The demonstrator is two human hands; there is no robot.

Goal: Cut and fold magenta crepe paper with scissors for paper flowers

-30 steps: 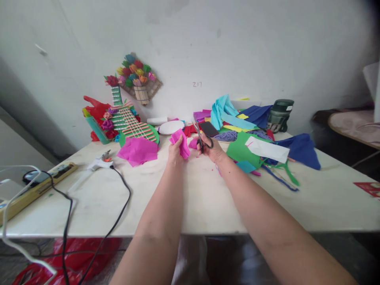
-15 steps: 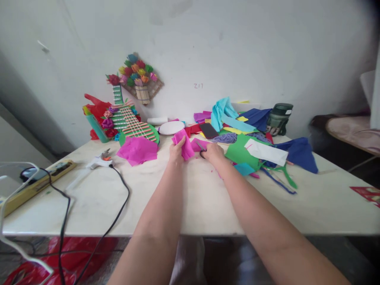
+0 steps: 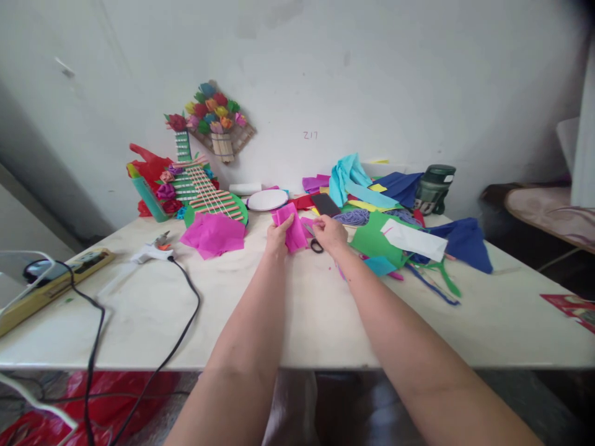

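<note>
1. The left hand (image 3: 277, 236) has fingers closed on folded pink paper (image 3: 295, 230), at the middle of the table (image 3: 320, 322).
2. The right hand (image 3: 331, 233) is at the scissors (image 3: 313, 240); I cannot tell if it grips.
3. To the right lies a green sheet (image 3: 377, 239).

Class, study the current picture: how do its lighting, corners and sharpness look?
Head view: light is soft, and no hard-edged shadow stands out on the tabletop; head view, top right: the corner darkens almost to black; head view, right edge: the red card looks smeared; head view, middle: folds in the pink paper show, slightly soft.
</note>
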